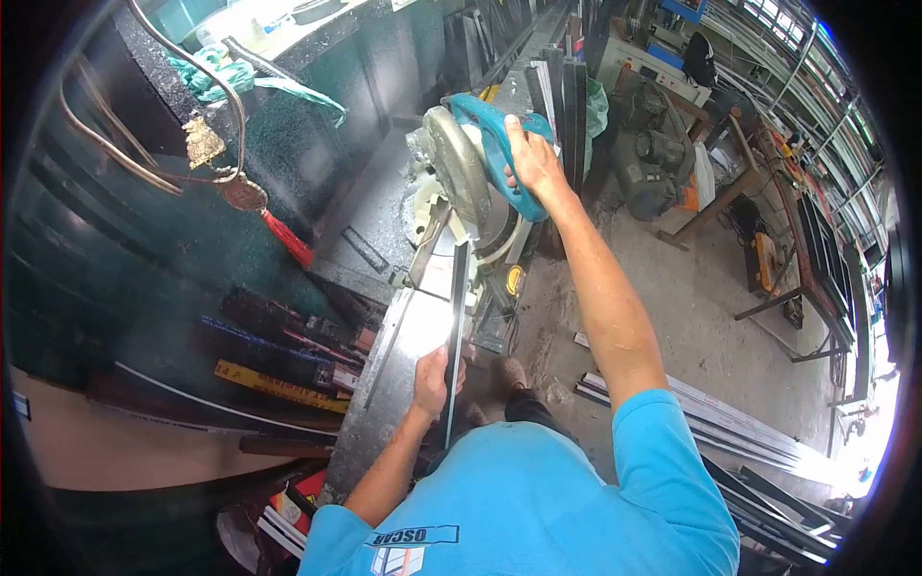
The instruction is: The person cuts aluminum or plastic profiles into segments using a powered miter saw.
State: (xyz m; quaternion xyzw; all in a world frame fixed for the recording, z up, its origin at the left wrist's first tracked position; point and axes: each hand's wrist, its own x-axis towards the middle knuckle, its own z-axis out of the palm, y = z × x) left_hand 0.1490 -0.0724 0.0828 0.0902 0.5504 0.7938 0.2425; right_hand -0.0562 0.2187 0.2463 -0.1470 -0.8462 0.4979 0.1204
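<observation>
- The right hand (533, 163), at upper centre of the frame, is closed around the teal handle (497, 144) of the saw (456, 168); its arm reaches up from the lower right;
- the left hand (437, 382), just below the centre, is closed on the long narrow bar (457, 317); some of its fingers are hidden behind the bar;
- the bar runs up the middle of the frame from near the blue shirt (523, 499); its upper end lies at the saw, below the round guard, and whether it touches the blade cannot be told;
- the bench (379, 403) slants beneath the left hand and the bar, left of centre;
- the red tassel (286, 240) hangs at left; the teal cloth (216, 75) lies at upper left;
- pale metal lengths (730, 432) lie on the floor at lower right; a motor (653, 187) stands at upper right
</observation>
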